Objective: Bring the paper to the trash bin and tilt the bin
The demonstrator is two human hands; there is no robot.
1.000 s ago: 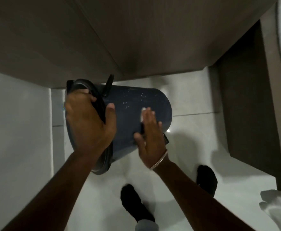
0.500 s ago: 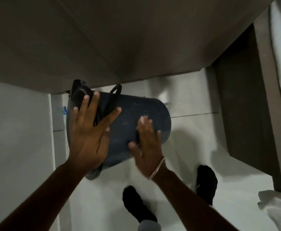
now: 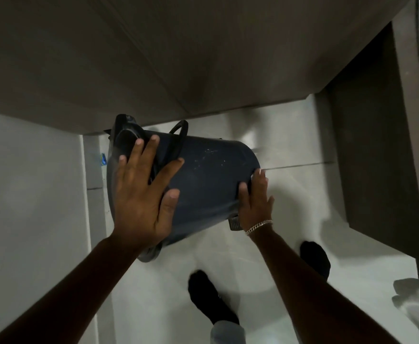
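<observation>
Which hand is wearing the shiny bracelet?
The right hand at the bottom of the dark bin: a silver bracelet circles its wrist. The left hand, flat near the lid, wears none.

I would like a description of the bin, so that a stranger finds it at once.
Look at the white tiled floor below the brown wooden panel. Above it, held between the left hand and the right hand, is the dark blue bin, tilted sideways: the only round container there.
</observation>
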